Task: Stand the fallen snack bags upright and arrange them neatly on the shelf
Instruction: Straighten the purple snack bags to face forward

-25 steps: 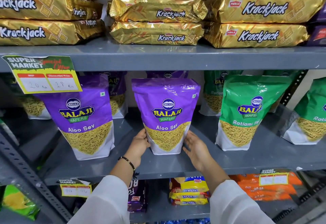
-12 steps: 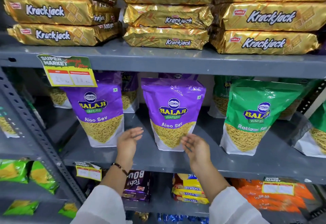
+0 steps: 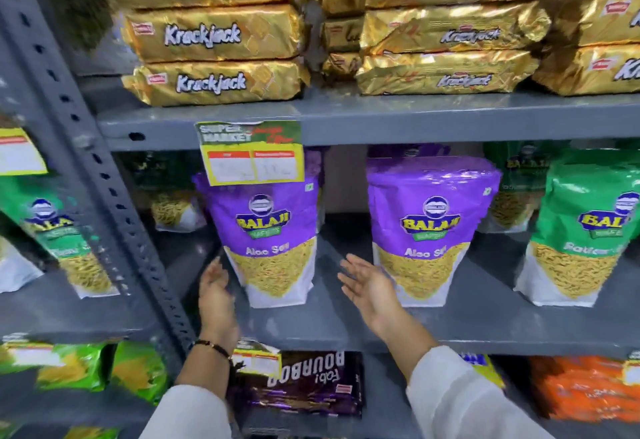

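Purple Aloo Sev bag (image 3: 268,241): upright on the grey shelf (image 3: 346,329), between both hands. Left hand (image 3: 214,291) spread, just beside its lower edge; right hand (image 3: 369,286) open, palm inward, apart, likely framing it for straightening. Second purple bag (image 3: 427,231) upright beyond the right hand.

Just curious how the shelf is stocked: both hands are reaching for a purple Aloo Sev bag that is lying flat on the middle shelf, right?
Not quite. In the head view the purple Aloo Sev bag stands upright on the middle shelf; it is not lying flat. The rest holds: the left hand and the right hand are both open and reaching toward it, one on each side, neither touching it.
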A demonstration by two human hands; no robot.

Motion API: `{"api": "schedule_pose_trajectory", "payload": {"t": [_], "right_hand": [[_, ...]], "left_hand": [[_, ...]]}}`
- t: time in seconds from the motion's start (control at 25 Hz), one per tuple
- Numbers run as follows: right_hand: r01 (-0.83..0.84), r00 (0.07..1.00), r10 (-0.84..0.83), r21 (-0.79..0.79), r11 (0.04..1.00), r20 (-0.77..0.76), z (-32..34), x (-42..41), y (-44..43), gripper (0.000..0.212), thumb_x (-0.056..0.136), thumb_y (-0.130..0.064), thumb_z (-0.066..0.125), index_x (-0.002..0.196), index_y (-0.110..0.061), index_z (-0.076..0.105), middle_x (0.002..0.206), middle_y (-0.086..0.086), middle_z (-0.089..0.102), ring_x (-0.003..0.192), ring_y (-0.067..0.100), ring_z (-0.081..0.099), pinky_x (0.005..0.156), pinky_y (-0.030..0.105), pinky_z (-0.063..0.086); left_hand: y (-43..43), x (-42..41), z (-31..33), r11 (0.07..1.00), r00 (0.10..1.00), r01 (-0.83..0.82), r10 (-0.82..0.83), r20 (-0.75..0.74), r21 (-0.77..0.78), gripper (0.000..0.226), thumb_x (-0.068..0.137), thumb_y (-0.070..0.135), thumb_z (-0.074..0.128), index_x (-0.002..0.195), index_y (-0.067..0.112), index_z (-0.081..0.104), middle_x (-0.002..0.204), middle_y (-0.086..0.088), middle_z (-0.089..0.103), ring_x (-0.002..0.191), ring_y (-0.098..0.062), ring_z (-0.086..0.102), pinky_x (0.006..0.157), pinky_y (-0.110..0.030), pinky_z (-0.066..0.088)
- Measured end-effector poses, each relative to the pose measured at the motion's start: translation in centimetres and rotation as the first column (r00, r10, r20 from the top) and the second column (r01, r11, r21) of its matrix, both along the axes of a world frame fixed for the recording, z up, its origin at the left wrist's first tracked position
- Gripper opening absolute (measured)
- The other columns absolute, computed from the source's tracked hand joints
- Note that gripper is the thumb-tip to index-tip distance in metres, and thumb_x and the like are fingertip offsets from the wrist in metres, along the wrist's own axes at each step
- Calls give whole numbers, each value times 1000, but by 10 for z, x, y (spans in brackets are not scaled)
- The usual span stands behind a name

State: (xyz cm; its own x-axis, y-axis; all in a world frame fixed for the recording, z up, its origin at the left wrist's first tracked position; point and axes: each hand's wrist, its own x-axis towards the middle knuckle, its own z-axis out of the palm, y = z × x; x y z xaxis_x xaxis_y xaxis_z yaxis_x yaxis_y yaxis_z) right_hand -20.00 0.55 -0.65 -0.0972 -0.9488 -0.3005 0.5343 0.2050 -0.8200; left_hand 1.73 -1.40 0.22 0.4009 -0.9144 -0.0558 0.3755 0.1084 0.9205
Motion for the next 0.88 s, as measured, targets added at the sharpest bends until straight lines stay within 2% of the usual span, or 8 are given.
{"api": "schedule_pose_trajectory", "payload": {"t": [0.08, 0.16, 0.28, 0.36, 0.4, 0.52, 0.64, 0.88], "right_hand": [[-9, 1000, 9, 14, 1000, -23, -8, 23, -12, 41, 94, -18, 35, 135, -15, 42, 128, 2, 51, 116, 22, 49, 101, 33, 32], [-22, 999, 22, 14, 1000, -42, -11, 40, -19, 41, 94, -18, 36, 134, -19, 42, 126, 0, 51, 120, 24, 47, 102, 34, 32], [-58, 995, 58, -1, 998, -76, -8, 58, -21, 32, 93, -19, 38, 122, -24, 52, 109, -4, 59, 108, 21, 53, 94, 33, 36], [-61, 993, 59, -10, 998, -101, -8, 61, -21, 29, 92, -18, 37, 114, -24, 57, 109, -3, 60, 102, 18, 55, 91, 33, 38], [-52, 994, 51, -10, 999, -102, -10, 62, -22, 31, 93, -18, 37, 116, -22, 56, 113, -1, 59, 104, 20, 55, 92, 33, 38], [-35, 995, 34, -6, 999, -93, -15, 60, -18, 34, 93, -18, 37, 123, -18, 52, 116, 0, 59, 113, 25, 53, 100, 37, 37], [-28, 995, 28, -8, 1000, -100, -16, 59, -14, 35, 93, -19, 38, 125, -17, 51, 117, 0, 59, 118, 27, 53, 106, 39, 35], [-16, 993, 16, -5, 1000, -120, -15, 61, -17, 40, 93, -18, 38, 132, -17, 48, 130, 4, 55, 124, 26, 49, 106, 37, 34]], "left_hand": [[-8, 16, -2, 976, 980, 201, -199, -27, 88, 36, 95, 21, 33, 123, 29, 53, 108, 17, 59, 90, 0, 52, 69, -22, 32], [-16, 31, -8, 931, 941, 340, -338, -38, 135, 42, 95, 25, 29, 134, 27, 43, 123, 9, 53, 99, -5, 50, 74, -24, 32], [-23, 44, -11, 884, 901, 430, -433, -26, 185, 43, 95, 32, 28, 136, 29, 39, 130, 8, 48, 117, -10, 44, 100, -31, 28], [-27, 45, -10, 871, 886, 457, -463, -11, 183, 43, 96, 33, 28, 137, 30, 38, 131, 8, 48, 123, -11, 41, 110, -34, 23], [-28, 45, -10, 868, 883, 463, -469, -10, 178, 43, 96, 32, 28, 137, 30, 37, 131, 8, 48, 124, -12, 41, 111, -35, 22], [-32, 44, -12, 876, 888, 452, -459, 4, 170, 40, 96, 29, 30, 135, 32, 39, 132, 8, 50, 126, -12, 43, 109, -36, 25], [-28, 42, -11, 883, 894, 439, -448, 21, 164, 39, 96, 23, 32, 133, 32, 43, 127, 7, 54, 124, -11, 45, 101, -34, 30], [-21, 43, -12, 896, 911, 408, -413, -6, 177, 40, 96, 22, 32, 133, 30, 44, 125, 5, 55, 127, -12, 44, 96, -32, 33]]}}
